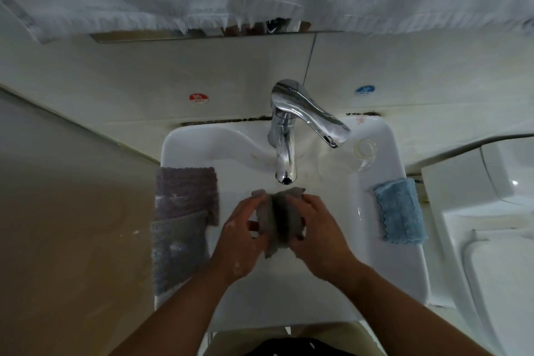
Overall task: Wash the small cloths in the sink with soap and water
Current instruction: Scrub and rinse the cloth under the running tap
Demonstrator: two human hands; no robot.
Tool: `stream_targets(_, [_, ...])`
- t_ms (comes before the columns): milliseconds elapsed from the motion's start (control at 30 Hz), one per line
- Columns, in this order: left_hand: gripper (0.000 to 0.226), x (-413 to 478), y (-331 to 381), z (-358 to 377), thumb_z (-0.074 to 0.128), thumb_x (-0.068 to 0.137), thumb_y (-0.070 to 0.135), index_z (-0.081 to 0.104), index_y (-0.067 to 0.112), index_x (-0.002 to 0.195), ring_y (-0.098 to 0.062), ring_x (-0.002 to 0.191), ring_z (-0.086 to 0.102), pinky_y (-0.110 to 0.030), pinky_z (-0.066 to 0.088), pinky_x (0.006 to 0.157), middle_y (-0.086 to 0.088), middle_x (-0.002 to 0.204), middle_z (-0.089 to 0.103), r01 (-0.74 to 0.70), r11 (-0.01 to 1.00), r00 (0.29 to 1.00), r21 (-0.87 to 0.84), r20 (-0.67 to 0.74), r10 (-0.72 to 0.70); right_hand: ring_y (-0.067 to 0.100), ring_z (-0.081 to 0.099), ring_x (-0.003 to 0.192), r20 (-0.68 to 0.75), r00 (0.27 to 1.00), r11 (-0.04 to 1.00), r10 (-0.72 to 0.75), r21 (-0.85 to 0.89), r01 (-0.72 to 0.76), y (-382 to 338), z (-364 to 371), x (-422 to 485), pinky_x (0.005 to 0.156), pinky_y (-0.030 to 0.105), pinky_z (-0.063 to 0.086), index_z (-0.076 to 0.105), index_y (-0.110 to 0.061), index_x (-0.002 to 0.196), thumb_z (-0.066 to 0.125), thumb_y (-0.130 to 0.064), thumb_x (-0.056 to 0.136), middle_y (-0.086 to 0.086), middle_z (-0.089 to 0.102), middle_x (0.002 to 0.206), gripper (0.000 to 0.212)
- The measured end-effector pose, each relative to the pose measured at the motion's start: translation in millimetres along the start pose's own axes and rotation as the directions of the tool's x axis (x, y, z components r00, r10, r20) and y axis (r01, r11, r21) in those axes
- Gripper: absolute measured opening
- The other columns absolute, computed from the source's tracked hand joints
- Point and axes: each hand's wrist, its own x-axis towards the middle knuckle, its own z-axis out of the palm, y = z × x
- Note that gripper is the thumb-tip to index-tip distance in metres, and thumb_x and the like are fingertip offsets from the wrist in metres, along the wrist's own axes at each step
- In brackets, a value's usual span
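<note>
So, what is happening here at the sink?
A person grips a small grey cloth with the left hand and right hand over the white ceramic sink, just below the chrome tap. I see no water running. A mauve fleecy cloth and a second grey cloth lie on the left rim, a light blue cloth on the right rim.

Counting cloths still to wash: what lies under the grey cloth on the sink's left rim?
The purple cloth runs under its top edge; the sink rim beneath is hidden.

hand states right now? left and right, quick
Left hand: grip closed on the grey cloth.
Right hand: grip closed on the same grey cloth.
</note>
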Motion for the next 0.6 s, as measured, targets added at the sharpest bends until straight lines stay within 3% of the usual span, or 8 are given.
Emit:
stream_targets(100, [0.057, -2, 14, 11, 0.071, 0.092, 0.009, 0.051, 0.035, 0.139, -0.014, 0.096, 0.071, -0.033, 0.062, 0.071, 0.015, 0.135, 0.054, -0.017, 0.999, 1.000, -0.046, 0.010, 0.017, -0.010, 0.049, 0.106, 0.030, 0.999, 0.992, -0.042, 0.120, 0.038, -11, 9, 0, 0.093, 0.017, 0.049, 0.041, -0.041, 0.147, 0.075, -0.004, 0.073, -0.019, 0.045, 0.130, 0.089])
stream_targets(200, [0.057, -2, 19, 14, 0.074, 0.090, 0.028, 0.050, 0.036, 0.141, -0.007, 0.098, 0.069, -0.032, 0.062, 0.074, 0.017, 0.131, 0.057, 0.027, 0.999, 0.999, -0.025, -0.039, -0.028, -0.009, 0.051, 0.116, 0.046, 0.991, 0.969, -0.125, 0.222, 0.112, -19, 5, -2, 0.091, 0.014, 0.050, 0.024, -0.069, 0.137, 0.079, -0.015, 0.074, -0.033, 0.044, 0.130, 0.100])
stream_targets(267, [0.063, -2, 19, 14, 0.078, 0.086, 0.039, 0.048, 0.038, 0.142, -0.004, 0.106, 0.066, -0.030, 0.061, 0.081, 0.020, 0.132, 0.057, 0.047, 0.998, 0.997, -0.039, -0.058, -0.049, -0.004, 0.050, 0.125, 0.087, 0.980, 0.946, -0.177, 0.290, 0.145, -22, 2, -6, 0.093, 0.022, 0.055, 0.020, -0.066, 0.143, 0.075, -0.019, 0.075, -0.035, 0.041, 0.139, 0.099])
stream_targets(333, [0.052, 0, 21, 14, 0.076, 0.088, 0.037, 0.053, 0.042, 0.134, -0.002, 0.104, 0.067, -0.025, 0.059, 0.082, 0.019, 0.127, 0.062, 0.070, 0.996, 0.994, -0.058, -0.085, -0.075, 0.003, 0.057, 0.122, 0.135, 0.975, 0.923, -0.179, 0.365, 0.119, -17, 1, -9, 0.087, 0.029, 0.059, 0.027, -0.047, 0.152, 0.071, -0.012, 0.080, -0.024, 0.050, 0.140, 0.092])
stream_targets(433, [0.035, 1, 26, 13, 0.066, 0.096, 0.022, 0.060, 0.044, 0.122, -0.006, 0.095, 0.072, -0.028, 0.060, 0.083, 0.011, 0.118, 0.071, 0.085, 0.989, 0.989, -0.118, -0.113, -0.098, 0.013, 0.069, 0.096, 0.034, 0.999, 0.874, 0.007, 0.485, -0.022, -7, -2, -9, 0.071, 0.028, 0.059, 0.052, -0.035, 0.138, 0.062, 0.006, 0.086, -0.015, 0.068, 0.111, 0.067])
stream_targets(500, [0.038, 0, 28, 12, 0.062, 0.097, 0.009, 0.065, 0.037, 0.122, -0.011, 0.100, 0.072, -0.040, 0.059, 0.090, 0.012, 0.117, 0.072, 0.089, 0.977, 0.991, -0.194, -0.086, -0.107, 0.012, 0.068, 0.091, -0.110, 0.969, 0.888, 0.220, 0.433, -0.153, 5, 0, -6, 0.074, 0.031, 0.058, 0.059, -0.033, 0.124, 0.065, -0.006, 0.091, -0.014, 0.070, 0.105, 0.043])
stream_targets(567, [0.038, -2, 31, 12, 0.061, 0.094, 0.004, 0.068, 0.030, 0.122, -0.014, 0.106, 0.070, -0.042, 0.057, 0.094, 0.009, 0.118, 0.072, 0.110, 0.945, 0.991, -0.307, -0.043, -0.130, 0.007, 0.064, 0.104, 0.026, 0.912, 0.767, 0.410, 0.531, -0.360, 14, 0, -1, 0.090, 0.036, 0.054, 0.060, -0.029, 0.128, 0.064, -0.036, 0.095, -0.009, 0.068, 0.120, 0.034])
stream_targets(600, [0.038, -3, 32, 11, 0.061, 0.091, 0.006, 0.069, 0.028, 0.121, -0.017, 0.110, 0.069, -0.043, 0.056, 0.095, 0.006, 0.121, 0.071, 0.119, 0.922, 0.990, -0.369, -0.020, -0.136, 0.009, 0.064, 0.111, 0.210, 0.866, 0.608, 0.453, 0.638, -0.472, 14, -1, 1, 0.097, 0.039, 0.052, 0.062, -0.025, 0.131, 0.057, -0.048, 0.096, -0.004, 0.068, 0.126, 0.042])
